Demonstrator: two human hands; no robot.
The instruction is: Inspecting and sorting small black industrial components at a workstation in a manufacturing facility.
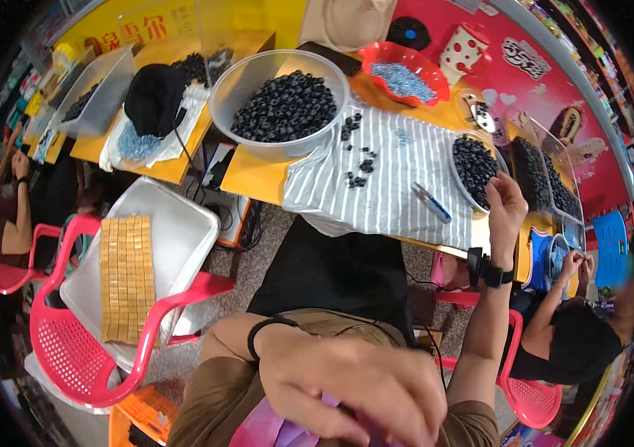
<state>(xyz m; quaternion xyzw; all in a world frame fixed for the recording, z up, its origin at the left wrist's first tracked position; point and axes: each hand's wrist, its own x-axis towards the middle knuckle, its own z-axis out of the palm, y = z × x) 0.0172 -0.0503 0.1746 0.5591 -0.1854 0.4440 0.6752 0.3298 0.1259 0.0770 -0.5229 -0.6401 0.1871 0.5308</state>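
Blurred, my left hand curls nearest; I can't tell what either grip holds. My right hand could spill black beads by catching their bowl.

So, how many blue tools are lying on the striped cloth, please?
1. The blue tool lies on the striped cloth, left of the bowl of black pieces by the right hand. I see no second one, but the bowl may hide some.
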